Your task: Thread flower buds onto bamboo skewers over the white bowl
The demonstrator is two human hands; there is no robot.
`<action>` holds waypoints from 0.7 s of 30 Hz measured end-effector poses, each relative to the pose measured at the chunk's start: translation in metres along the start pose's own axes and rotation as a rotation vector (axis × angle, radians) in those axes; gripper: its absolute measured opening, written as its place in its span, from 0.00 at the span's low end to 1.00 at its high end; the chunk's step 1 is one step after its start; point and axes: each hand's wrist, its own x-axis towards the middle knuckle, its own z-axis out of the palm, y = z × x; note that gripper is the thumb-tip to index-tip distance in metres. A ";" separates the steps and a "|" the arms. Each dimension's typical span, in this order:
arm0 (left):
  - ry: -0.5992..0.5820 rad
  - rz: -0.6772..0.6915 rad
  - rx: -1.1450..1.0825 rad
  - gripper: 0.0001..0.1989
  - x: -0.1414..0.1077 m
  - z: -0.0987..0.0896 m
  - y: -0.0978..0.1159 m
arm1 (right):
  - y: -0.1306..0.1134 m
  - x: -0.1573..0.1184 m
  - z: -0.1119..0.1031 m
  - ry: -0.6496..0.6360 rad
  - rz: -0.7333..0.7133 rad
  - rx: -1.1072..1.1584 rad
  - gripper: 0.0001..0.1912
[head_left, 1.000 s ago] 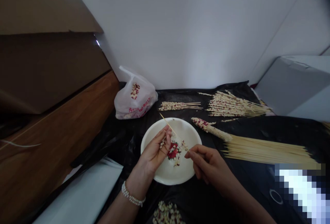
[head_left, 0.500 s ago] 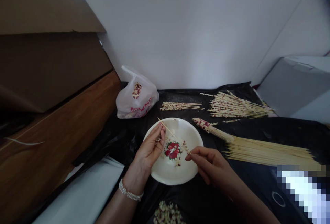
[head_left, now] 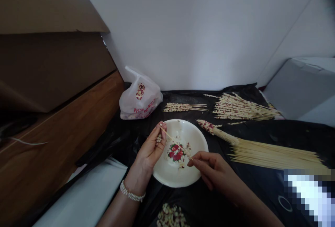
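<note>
Above a white bowl (head_left: 178,181) with a red flower print, my right hand (head_left: 213,166) pinches the lower end of a thin wooden skewer (head_left: 171,138). The stick slants up to the left, and its tip meets the fingertips of my left hand (head_left: 150,150). Those fingers pinch a pale corn kernel at the tip, while several more corn kernels (head_left: 158,138) lie in the curled palm. Kernels appear threaded on the skewer close to my right fingers, though loose pieces in the bowl behind make this hard to separate.
Behind the bowl lie a small bundle of strung skewers (head_left: 180,107) and a larger one (head_left: 232,106). A partly stripped corn cob (head_left: 218,133) touches bare skewers (head_left: 274,153). A plastic bag (head_left: 141,101) stands back left; a kernel pile (head_left: 172,216) lies in front.
The skewer's tip has come down and back to my left fingertips, where it previously crossed past them. My left hand has opened slightly, showing more kernels. My right hand stays nearly in place.
</note>
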 end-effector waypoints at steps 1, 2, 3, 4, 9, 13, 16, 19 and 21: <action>-0.007 -0.008 -0.031 0.16 0.000 0.000 0.001 | 0.000 0.000 0.000 -0.003 -0.002 -0.002 0.16; -0.018 -0.016 -0.068 0.16 0.000 0.000 0.001 | 0.000 -0.001 -0.001 -0.007 -0.003 -0.003 0.16; -0.028 -0.023 -0.102 0.15 0.000 0.000 0.001 | -0.001 -0.002 -0.001 -0.007 -0.001 -0.002 0.16; -0.032 -0.026 -0.121 0.15 0.000 0.000 0.002 | -0.001 -0.002 -0.002 -0.008 0.001 0.000 0.16; -0.034 -0.026 -0.144 0.14 -0.001 -0.001 0.002 | -0.006 -0.003 -0.002 0.004 0.022 -0.011 0.16; -0.029 -0.012 -0.127 0.14 -0.002 0.000 0.001 | -0.005 -0.003 -0.001 0.000 0.022 -0.016 0.16; -0.028 -0.009 -0.126 0.13 -0.001 0.000 0.001 | -0.005 -0.003 -0.001 0.004 0.027 -0.008 0.16; -0.027 -0.016 -0.133 0.14 -0.001 0.000 0.001 | -0.005 -0.003 -0.001 0.008 0.040 -0.005 0.16; -0.028 -0.013 -0.140 0.14 0.000 -0.001 0.001 | -0.006 -0.004 -0.001 0.011 0.042 -0.012 0.16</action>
